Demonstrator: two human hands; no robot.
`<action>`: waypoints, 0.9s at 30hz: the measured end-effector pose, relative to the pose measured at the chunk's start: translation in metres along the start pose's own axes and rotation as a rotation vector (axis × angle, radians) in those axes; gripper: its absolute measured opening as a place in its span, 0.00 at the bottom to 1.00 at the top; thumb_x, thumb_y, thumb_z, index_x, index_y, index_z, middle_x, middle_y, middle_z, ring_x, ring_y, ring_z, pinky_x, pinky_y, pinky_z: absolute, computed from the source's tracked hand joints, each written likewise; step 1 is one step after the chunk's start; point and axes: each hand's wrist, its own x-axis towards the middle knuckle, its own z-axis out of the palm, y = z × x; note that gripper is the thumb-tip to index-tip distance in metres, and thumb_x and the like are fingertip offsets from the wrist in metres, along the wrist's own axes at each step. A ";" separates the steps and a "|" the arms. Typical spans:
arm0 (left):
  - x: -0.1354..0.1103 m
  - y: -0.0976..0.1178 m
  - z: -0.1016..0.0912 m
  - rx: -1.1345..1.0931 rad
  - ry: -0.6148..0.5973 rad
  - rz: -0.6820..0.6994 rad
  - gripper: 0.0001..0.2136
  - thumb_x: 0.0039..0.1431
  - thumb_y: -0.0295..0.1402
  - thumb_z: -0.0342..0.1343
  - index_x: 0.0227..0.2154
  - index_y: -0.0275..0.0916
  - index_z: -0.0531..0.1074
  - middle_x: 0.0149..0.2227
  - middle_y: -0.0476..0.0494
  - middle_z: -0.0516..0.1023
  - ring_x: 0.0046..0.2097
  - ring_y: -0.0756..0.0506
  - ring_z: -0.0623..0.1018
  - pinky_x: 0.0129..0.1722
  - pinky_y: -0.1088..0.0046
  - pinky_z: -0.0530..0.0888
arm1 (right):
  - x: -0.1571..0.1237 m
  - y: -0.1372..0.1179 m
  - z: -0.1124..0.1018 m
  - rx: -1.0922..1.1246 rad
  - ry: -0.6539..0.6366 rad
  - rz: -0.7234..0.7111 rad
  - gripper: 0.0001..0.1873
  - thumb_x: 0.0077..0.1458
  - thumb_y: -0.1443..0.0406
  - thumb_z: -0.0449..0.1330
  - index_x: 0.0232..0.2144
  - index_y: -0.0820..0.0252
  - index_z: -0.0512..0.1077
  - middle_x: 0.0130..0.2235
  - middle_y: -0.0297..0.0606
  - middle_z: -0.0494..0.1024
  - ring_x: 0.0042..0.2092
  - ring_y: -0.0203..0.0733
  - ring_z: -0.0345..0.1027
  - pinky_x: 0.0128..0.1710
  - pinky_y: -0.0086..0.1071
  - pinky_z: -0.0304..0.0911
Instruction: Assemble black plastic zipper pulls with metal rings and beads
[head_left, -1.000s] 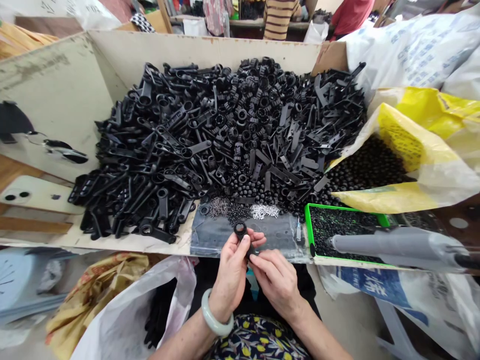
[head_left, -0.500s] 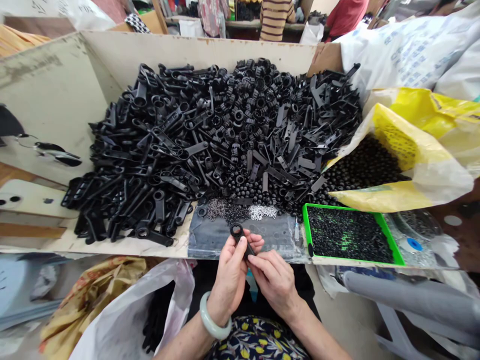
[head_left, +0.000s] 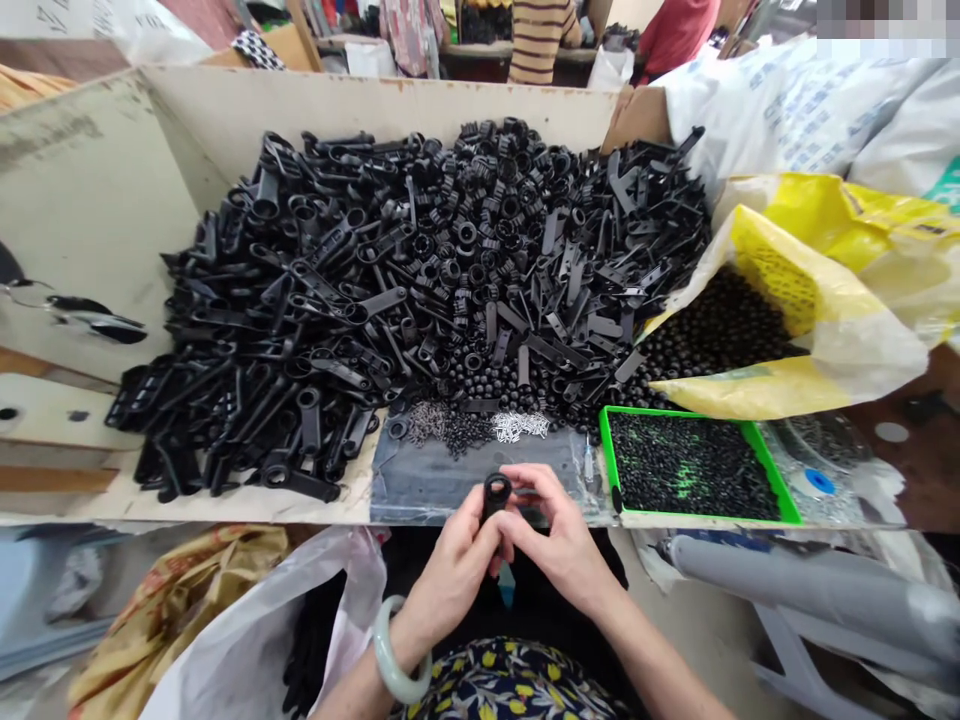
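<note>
A black plastic handle with a ring at its top end (head_left: 496,488) is held over the front edge of the bench, ring upward. My left hand (head_left: 457,560) is closed round its shaft, with the thumb across the front. My right hand (head_left: 559,540) grips the same part from the right, fingers behind the ring and thumb near the shaft. The fingers hide most of the shaft. Just beyond lies a dark mat (head_left: 427,485) with small white metal pins (head_left: 519,427) and small dark bits (head_left: 461,435). A small clear-handled screwdriver (head_left: 589,465) lies right of my hands.
Black ring-ended handles (head_left: 300,290), toothed rings (head_left: 495,200) and flat levers (head_left: 577,280) are heaped behind the mat. To the right stand a green tray (head_left: 611,460) of small black parts and a yellow-white bag (head_left: 847,350) of black balls. Low walls (head_left: 375,100) border the bench.
The ring end has moved down and slightly right, closer to me. My right hand has shifted from the handle's lower end up beside the ring. The view has shifted slightly.
</note>
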 end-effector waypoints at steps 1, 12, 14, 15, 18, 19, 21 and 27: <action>-0.002 -0.001 -0.003 0.049 -0.028 -0.005 0.19 0.70 0.45 0.57 0.57 0.42 0.73 0.33 0.46 0.75 0.30 0.49 0.69 0.28 0.75 0.67 | 0.000 0.000 0.001 0.102 -0.086 0.063 0.21 0.61 0.59 0.66 0.56 0.54 0.74 0.50 0.41 0.77 0.46 0.42 0.77 0.48 0.36 0.75; -0.015 0.011 -0.024 0.491 -0.181 0.029 0.12 0.71 0.40 0.53 0.50 0.44 0.77 0.34 0.46 0.78 0.35 0.45 0.73 0.40 0.71 0.69 | -0.002 -0.003 0.001 0.519 -0.293 0.263 0.23 0.59 0.59 0.70 0.55 0.54 0.76 0.36 0.32 0.79 0.29 0.35 0.76 0.34 0.30 0.75; -0.017 0.014 -0.026 0.476 -0.231 -0.006 0.15 0.72 0.41 0.53 0.56 0.45 0.75 0.35 0.45 0.78 0.35 0.45 0.73 0.40 0.70 0.70 | -0.002 -0.001 0.000 0.520 -0.342 0.245 0.23 0.61 0.58 0.68 0.57 0.55 0.74 0.33 0.30 0.79 0.28 0.36 0.77 0.32 0.30 0.74; -0.017 0.014 -0.027 0.457 -0.230 -0.006 0.17 0.72 0.41 0.53 0.59 0.45 0.74 0.36 0.45 0.79 0.35 0.45 0.74 0.41 0.70 0.70 | -0.002 -0.001 -0.001 0.519 -0.355 0.237 0.23 0.62 0.58 0.68 0.57 0.55 0.74 0.32 0.30 0.78 0.27 0.36 0.77 0.30 0.29 0.73; -0.018 0.012 -0.026 0.426 -0.173 0.035 0.18 0.71 0.40 0.54 0.61 0.46 0.73 0.35 0.45 0.79 0.35 0.45 0.74 0.42 0.70 0.70 | -0.003 -0.001 0.001 0.507 -0.347 0.212 0.22 0.62 0.58 0.67 0.57 0.56 0.73 0.31 0.30 0.78 0.26 0.35 0.76 0.28 0.28 0.72; -0.018 0.011 -0.026 0.435 -0.169 0.045 0.18 0.71 0.40 0.54 0.60 0.46 0.74 0.35 0.45 0.79 0.35 0.45 0.74 0.41 0.70 0.70 | -0.003 -0.001 0.002 0.503 -0.338 0.207 0.22 0.62 0.58 0.67 0.56 0.56 0.74 0.31 0.30 0.78 0.26 0.35 0.76 0.28 0.27 0.71; -0.018 0.012 -0.026 0.487 -0.185 0.050 0.17 0.72 0.41 0.53 0.59 0.45 0.74 0.34 0.46 0.78 0.34 0.45 0.74 0.41 0.70 0.70 | -0.004 -0.001 0.003 0.490 -0.325 0.205 0.21 0.62 0.59 0.67 0.56 0.55 0.74 0.31 0.30 0.78 0.26 0.34 0.75 0.28 0.27 0.71; -0.016 0.022 -0.025 0.604 -0.263 0.039 0.14 0.75 0.41 0.46 0.53 0.42 0.71 0.40 0.46 0.80 0.39 0.45 0.77 0.46 0.68 0.74 | -0.004 -0.001 0.002 0.376 -0.288 0.208 0.21 0.61 0.59 0.67 0.56 0.55 0.75 0.29 0.28 0.75 0.25 0.32 0.70 0.28 0.26 0.67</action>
